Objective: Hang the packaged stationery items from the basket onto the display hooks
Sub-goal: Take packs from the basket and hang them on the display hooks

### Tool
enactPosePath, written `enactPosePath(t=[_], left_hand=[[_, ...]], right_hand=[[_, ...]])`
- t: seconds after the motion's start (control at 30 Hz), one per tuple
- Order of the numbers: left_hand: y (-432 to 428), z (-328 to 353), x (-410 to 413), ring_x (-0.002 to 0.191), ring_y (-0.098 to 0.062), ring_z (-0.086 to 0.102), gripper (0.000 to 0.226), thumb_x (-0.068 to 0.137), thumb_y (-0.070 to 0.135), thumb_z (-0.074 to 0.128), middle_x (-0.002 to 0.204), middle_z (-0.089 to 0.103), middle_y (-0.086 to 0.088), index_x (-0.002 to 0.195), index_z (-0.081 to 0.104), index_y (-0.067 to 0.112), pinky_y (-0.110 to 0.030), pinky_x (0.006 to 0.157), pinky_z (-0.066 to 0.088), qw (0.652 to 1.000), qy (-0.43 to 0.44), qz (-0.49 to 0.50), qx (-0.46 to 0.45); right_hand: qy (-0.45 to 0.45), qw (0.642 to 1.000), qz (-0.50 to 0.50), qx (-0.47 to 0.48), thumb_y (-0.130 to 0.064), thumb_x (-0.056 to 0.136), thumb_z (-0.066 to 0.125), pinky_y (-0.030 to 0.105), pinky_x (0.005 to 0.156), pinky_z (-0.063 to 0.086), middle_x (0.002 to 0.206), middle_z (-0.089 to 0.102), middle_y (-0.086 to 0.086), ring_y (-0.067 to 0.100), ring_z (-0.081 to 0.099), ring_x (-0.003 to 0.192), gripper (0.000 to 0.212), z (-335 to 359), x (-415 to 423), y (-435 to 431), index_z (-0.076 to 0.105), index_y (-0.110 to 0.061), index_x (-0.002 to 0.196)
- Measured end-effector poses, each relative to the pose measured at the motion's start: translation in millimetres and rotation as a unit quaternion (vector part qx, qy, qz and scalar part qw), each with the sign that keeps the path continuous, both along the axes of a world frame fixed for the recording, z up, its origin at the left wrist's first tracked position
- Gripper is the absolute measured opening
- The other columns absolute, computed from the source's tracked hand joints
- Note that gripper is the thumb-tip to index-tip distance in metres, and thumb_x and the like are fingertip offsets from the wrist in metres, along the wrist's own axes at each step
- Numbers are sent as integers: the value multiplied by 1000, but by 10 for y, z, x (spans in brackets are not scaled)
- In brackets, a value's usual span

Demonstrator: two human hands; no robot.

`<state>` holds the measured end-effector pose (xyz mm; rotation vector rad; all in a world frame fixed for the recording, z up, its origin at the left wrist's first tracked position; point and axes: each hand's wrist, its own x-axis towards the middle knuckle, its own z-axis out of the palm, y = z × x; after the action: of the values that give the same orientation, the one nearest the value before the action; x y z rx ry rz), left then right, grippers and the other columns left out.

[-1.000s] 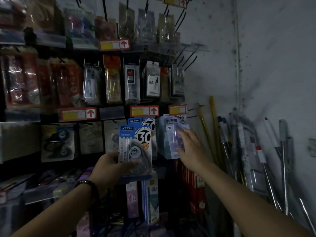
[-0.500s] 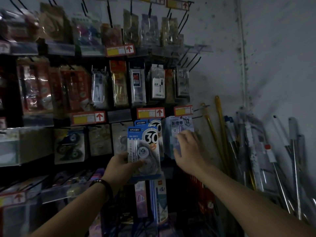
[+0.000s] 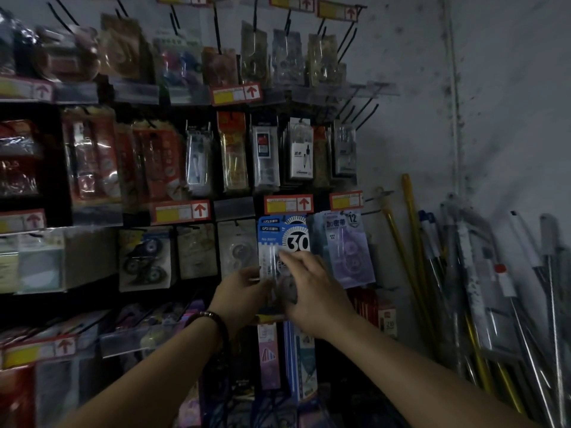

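Centre of frame, just below a red-and-yellow price label [image 3: 289, 204]: blue correction-tape pack [image 3: 285, 239], marked 30, held upright against the display. Its long axis is vertical, its printed face toward the viewer and its hanging end uppermost. A second blue pack [image 3: 268, 220] shows just behind it.

Left hand [image 3: 242, 288] pinches the pack's lower left edge. Right hand [image 3: 312, 293] lays its fingers [image 3: 289, 257] across the clear blister; whether its thumb closes behind cannot be told.

Judged handling: light, with a stiff card backing and a thin, slick plastic bubble that would dent. Hold is best taken at the card edges, leaving the top free for the hook.

Lilac pack [image 3: 346, 248] hangs just to the right. Bare hooks [image 3: 366, 114] project at upper right. Poles [image 3: 414, 242] lean on the wall at right.
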<state>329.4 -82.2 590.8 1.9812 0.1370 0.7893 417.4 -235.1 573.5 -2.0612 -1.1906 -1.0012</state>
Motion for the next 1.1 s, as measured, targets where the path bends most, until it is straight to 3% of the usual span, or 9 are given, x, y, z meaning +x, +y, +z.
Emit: enactPosePath(t=[0.13,0.27,0.57,0.7,0.87,1.1], left_hand=[[103,30,-64,84,-10,72,18,94,34,74,97,73,8,109,64,31,-25,67,58,985,22,86,149],[242,46,-139,91,-8,69,16,92,37,73,102,72,11,106,64,38,-33,82,63,955,55,123,265],[272,55,-198,91,-5,67,18,94,42,72,102,70,13,108,66,34,-28,79,61,945,59,114,302],[298,28,-206,89,-3,65,25,94,44,72,102,69,13,113,68,30,-18,69,53,942,53,107,314],[364,-10,-270,99,-14,68,27,94,43,71,110,71,7,116,70,27,-35,88,61,939,61,94,324],[511,-206,-385,95,-13,70,18,93,41,71,101,74,9,103,74,27,-36,85,60,937,63,101,327]], right_hand=[[-12,999,-41,4,-40,94,71,35,106,48,159,21,-14,14,25,146,91,59,104,55,15,-32,165],[-30,997,-71,-8,-41,96,69,39,103,51,160,18,-12,16,25,144,89,132,176,81,15,-30,165],[-37,993,-107,-38,-43,97,65,42,104,51,160,16,-10,19,23,146,86,240,274,133,16,-26,165],[-54,987,-126,-84,-42,97,64,45,104,52,161,21,-3,22,23,147,83,251,288,141,19,-24,165],[-21,987,-138,-83,-32,96,66,46,102,51,162,22,-4,24,25,145,80,254,312,232,23,-26,163],[28,987,-141,-66,-19,96,66,45,99,55,165,21,-4,24,34,147,77,243,316,498,27,-22,161]])
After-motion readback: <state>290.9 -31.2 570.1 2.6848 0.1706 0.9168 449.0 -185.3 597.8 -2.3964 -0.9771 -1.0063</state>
